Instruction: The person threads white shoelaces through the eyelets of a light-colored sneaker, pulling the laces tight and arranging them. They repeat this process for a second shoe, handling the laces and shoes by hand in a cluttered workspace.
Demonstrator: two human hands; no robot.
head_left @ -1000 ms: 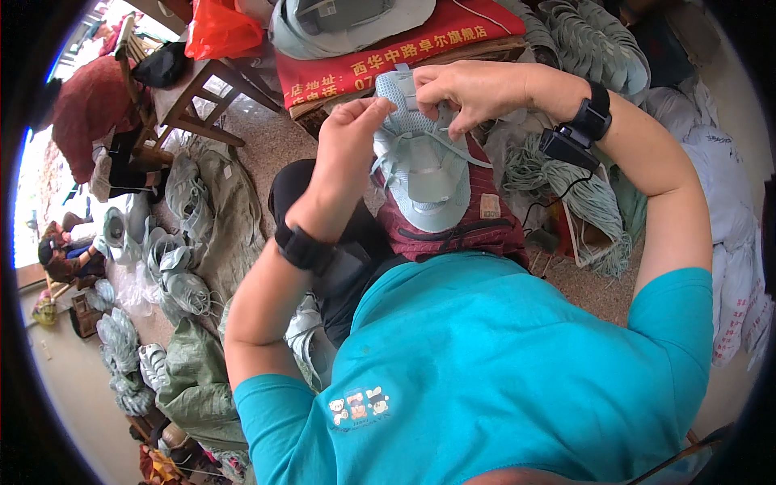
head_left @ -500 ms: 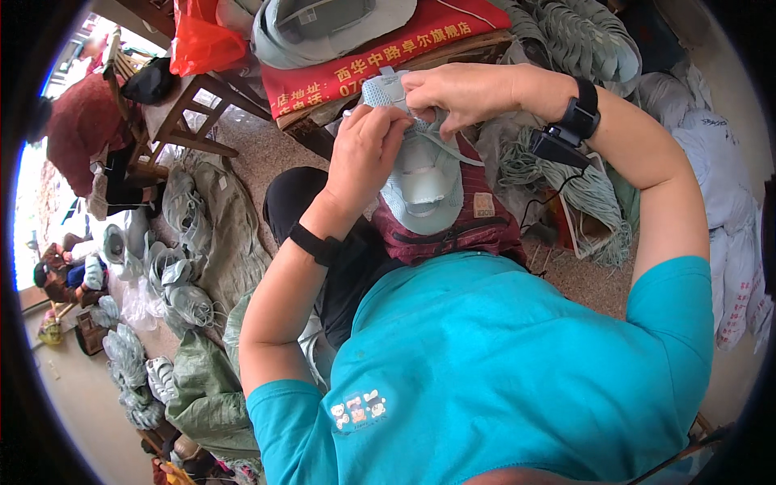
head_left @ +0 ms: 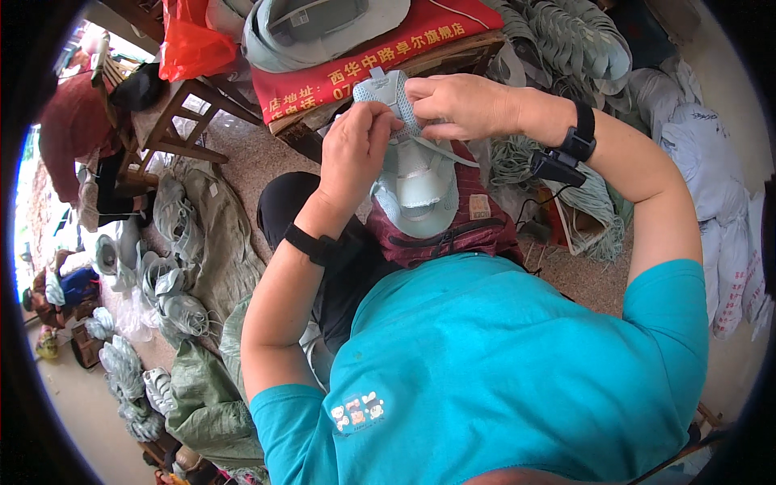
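Both my hands hold a pale grey-green sun hat over my lap. My left hand pinches its mesh flap from the left. My right hand grips the same flap and a cord from the right. The hat's brim rests on a dark red bag on my knees. Each wrist carries a black band.
A table with a red cloth stands ahead, another grey-green hat on it. Bundles of the same hats lie on the floor at left, and more are piled at upper right. White sacks sit right. A person sits far left.
My hands have lifted the hat's mesh flap higher and drawn closer together on it. The camera view has shifted a little.
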